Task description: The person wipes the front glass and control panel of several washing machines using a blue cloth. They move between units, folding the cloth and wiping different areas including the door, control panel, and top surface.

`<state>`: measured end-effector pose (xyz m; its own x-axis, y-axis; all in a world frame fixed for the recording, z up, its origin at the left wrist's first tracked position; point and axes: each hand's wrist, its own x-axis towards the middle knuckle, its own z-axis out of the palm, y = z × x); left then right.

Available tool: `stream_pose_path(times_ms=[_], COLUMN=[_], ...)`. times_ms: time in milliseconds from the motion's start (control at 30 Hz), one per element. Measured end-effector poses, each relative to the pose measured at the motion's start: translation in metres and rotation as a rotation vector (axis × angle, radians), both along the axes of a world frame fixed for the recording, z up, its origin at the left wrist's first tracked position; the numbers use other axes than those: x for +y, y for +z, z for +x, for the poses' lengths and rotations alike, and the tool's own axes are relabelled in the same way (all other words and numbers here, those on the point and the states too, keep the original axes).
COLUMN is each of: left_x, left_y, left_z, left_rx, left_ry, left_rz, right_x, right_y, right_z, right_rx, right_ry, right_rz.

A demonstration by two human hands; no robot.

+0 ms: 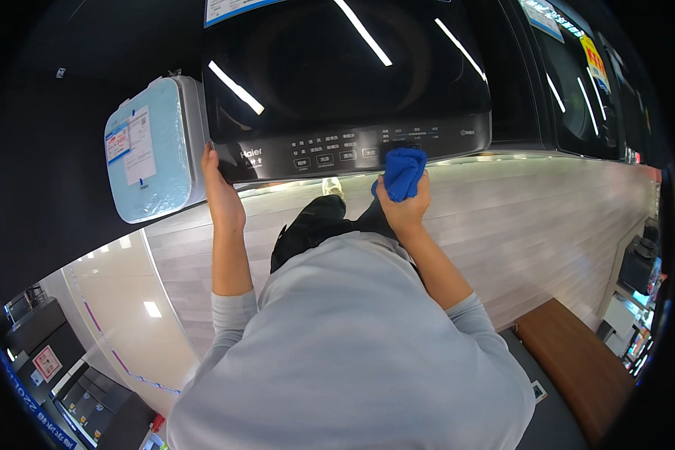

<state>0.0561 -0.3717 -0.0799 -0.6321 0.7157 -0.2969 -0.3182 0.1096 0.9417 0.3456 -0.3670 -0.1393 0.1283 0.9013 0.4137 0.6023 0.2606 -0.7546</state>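
The right hand [412, 201] clenches a bunched blue cloth [405, 171], its upper folds at the front edge of a black washing machine [345, 90], right of the middle of that edge. The machine lies directly ahead of the person, its glossy lid at the back and its control panel [352, 146] along the near side.

The left hand [223, 196] is at the machine's left front corner, fingers reaching up along the side edge; how firmly it grips there cannot be told. Between the two hands runs a long stretch of front edge, and past the cloth the edge continues to the rounded right corner.

Left of the machine, a smaller appliance with a pale blue top [166, 142] stands close beside its side edge, leaving only narrow room around the left fingers. A dark surface [45, 187] spreads beyond it. On the right, the plank floor [517, 195] opens out past the right forearm, bordered by more black machines [577, 97] ahead and a brown bench [570, 360] behind.
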Motion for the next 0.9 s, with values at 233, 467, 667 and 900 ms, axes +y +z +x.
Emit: stream_pose_path(times_ms=[233,467,667,900], left_x=[-0.020,-0.075,-0.128,-0.078], left_y=[-0.015,-0.045,-0.073,-0.026], left_z=[0.006,0.001,-0.022,0.037], left_rx=[-0.168,-0.554,-0.469,-0.192], left_ry=[0.061,0.148,0.194,-0.051], left_rz=[0.025,-0.116,-0.343,-0.185], right_x=[-0.017,-0.029,-0.040,-0.013], right_y=[0.006,0.009,-0.047,-0.057], right_z=[-0.076,-0.178,-0.198,-0.168], right_rx=[-0.094,0.032,1.207,1.944], right_ry=[0.494,0.861,0.586,0.224], right_rz=[0.007,-0.286,-1.844,-1.733])
